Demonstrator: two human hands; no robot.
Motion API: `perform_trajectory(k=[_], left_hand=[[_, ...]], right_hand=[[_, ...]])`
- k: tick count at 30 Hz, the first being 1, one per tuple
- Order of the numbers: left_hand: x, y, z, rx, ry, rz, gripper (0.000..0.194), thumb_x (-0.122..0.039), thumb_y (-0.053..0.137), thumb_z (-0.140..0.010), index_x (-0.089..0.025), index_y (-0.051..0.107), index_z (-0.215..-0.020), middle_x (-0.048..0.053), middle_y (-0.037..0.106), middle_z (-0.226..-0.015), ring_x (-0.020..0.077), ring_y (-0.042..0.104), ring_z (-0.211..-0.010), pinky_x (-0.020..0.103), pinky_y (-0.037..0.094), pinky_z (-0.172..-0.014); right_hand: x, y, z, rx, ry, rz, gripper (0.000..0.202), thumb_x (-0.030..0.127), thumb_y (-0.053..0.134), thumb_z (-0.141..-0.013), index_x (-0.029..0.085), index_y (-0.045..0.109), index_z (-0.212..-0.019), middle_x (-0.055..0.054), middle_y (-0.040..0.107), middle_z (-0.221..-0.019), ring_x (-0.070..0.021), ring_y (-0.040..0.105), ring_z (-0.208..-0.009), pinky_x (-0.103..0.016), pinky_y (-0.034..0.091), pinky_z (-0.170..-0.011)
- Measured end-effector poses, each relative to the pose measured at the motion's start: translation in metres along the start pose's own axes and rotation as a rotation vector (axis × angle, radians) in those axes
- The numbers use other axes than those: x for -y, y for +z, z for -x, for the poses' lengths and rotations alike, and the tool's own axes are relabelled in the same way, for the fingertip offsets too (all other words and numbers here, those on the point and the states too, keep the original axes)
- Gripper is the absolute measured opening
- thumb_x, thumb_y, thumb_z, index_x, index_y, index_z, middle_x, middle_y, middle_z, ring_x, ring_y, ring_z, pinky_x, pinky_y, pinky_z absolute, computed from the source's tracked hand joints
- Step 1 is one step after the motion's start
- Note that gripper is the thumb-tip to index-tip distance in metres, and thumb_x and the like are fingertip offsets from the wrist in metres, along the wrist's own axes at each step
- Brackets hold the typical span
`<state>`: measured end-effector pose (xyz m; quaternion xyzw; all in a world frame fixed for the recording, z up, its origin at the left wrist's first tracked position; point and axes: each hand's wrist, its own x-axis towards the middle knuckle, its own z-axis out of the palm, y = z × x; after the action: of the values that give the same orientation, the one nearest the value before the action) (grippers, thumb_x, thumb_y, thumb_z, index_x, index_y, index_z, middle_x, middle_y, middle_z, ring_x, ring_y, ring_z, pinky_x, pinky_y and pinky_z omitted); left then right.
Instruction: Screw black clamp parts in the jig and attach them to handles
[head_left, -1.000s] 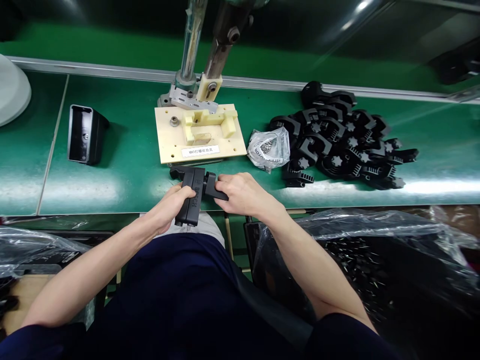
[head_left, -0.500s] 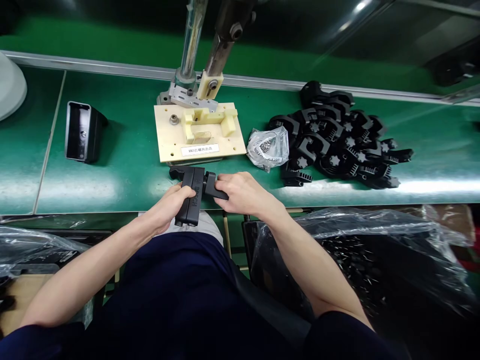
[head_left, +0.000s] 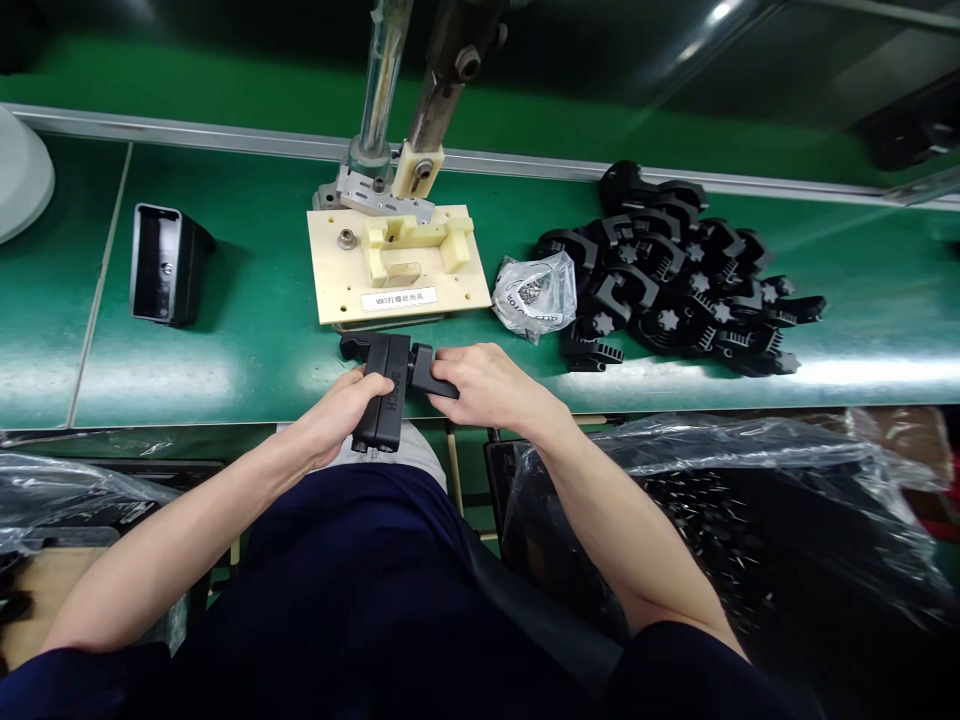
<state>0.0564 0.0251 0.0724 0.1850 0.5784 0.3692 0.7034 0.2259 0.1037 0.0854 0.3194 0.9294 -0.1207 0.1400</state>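
Observation:
A black plastic housing with BOSCH lettering (head_left: 384,410) is held over the front edge of the bench. My left hand (head_left: 341,412) is closed round its left side, thumb lying on the face near the letters. On the housing's right side sits a smaller black clamp-like part (head_left: 429,372), touching it or joined to it; I cannot tell which. My right hand (head_left: 480,385) grips this part, its fingers wrapped around it. Just behind the housing is a cream fixture (head_left: 405,260) with a raised yellow nest and a label in front. Much of both hands' fingertips is hidden.
A hollow black case (head_left: 166,268) stands at the left of the green bench (head_left: 255,350). Right of the fixture lie a clear bag of small metal pieces (head_left: 536,295) and a heap of black clamp parts (head_left: 675,280). Below, a plastic-lined bin (head_left: 712,540) holds small dark parts.

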Motion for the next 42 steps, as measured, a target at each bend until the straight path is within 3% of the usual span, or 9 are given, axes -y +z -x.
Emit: perform_trajectory(k=[14, 22, 28, 36, 39, 42], left_hand=[[-0.001, 0.001, 0.002, -0.025, -0.023, -0.009, 0.020, -0.033, 0.058, -0.060, -0.016, 0.056, -0.069, -0.001, 0.049, -0.067, 0.0143, 0.042, -0.066, 0.027, 0.032, -0.059], [0.008, 0.002, 0.000, -0.021, 0.060, -0.036, 0.034, -0.045, 0.063, -0.075, -0.016, 0.061, -0.094, 0.002, 0.059, -0.078, 0.0168, 0.053, -0.078, 0.028, 0.040, -0.073], [0.015, -0.006, 0.006, 0.034, 0.032, -0.075, 0.043, -0.052, 0.063, -0.076, -0.012, 0.062, -0.091, 0.001, 0.056, -0.068, 0.0132, 0.050, -0.064, 0.024, 0.039, -0.057], [0.026, 0.000, 0.013, -0.014, -0.060, 0.060, 0.033, -0.046, 0.061, -0.082, -0.014, 0.060, -0.085, -0.003, 0.050, -0.054, 0.0120, 0.048, -0.047, 0.027, 0.047, -0.050], [0.035, 0.001, 0.012, -0.023, 0.042, 0.043, 0.035, -0.046, 0.056, -0.086, -0.013, 0.060, -0.096, 0.000, 0.058, -0.064, 0.0158, 0.059, -0.065, 0.030, 0.053, -0.069], [0.042, -0.002, 0.012, -0.007, 0.319, -0.173, 0.039, -0.046, 0.052, -0.089, -0.012, 0.057, -0.108, 0.007, 0.067, -0.092, 0.0199, 0.062, -0.089, 0.034, 0.051, -0.086]], right_hand=[[0.000, -0.001, 0.001, 0.012, -0.001, 0.015, 0.016, 0.022, 0.055, -0.079, 0.014, 0.069, -0.082, -0.007, 0.065, -0.076, -0.0170, 0.056, -0.068, -0.027, 0.026, -0.055], [0.003, 0.003, 0.002, -0.011, -0.008, 0.007, 0.021, 0.027, 0.053, -0.085, 0.013, 0.069, -0.081, -0.008, 0.066, -0.075, -0.0179, 0.058, -0.069, -0.027, 0.027, -0.056], [0.014, 0.005, 0.002, 0.076, -0.057, 0.139, 0.022, 0.028, 0.056, -0.083, 0.011, 0.069, -0.090, -0.011, 0.067, -0.081, -0.0213, 0.061, -0.070, -0.028, 0.026, -0.054], [0.025, 0.000, 0.003, 0.121, -0.160, 0.368, 0.021, 0.005, 0.044, -0.080, 0.008, 0.065, -0.081, -0.016, 0.064, -0.080, -0.0246, 0.062, -0.067, -0.029, 0.019, -0.048], [0.022, -0.005, 0.003, 0.140, -0.179, 0.344, 0.017, 0.006, 0.048, -0.079, 0.009, 0.065, -0.081, -0.014, 0.065, -0.079, -0.0237, 0.062, -0.066, -0.028, 0.021, -0.049], [0.018, -0.012, 0.005, 0.158, -0.195, 0.172, 0.012, 0.020, 0.059, -0.079, 0.011, 0.067, -0.081, -0.011, 0.067, -0.077, -0.0224, 0.062, -0.066, -0.027, 0.026, -0.050]])
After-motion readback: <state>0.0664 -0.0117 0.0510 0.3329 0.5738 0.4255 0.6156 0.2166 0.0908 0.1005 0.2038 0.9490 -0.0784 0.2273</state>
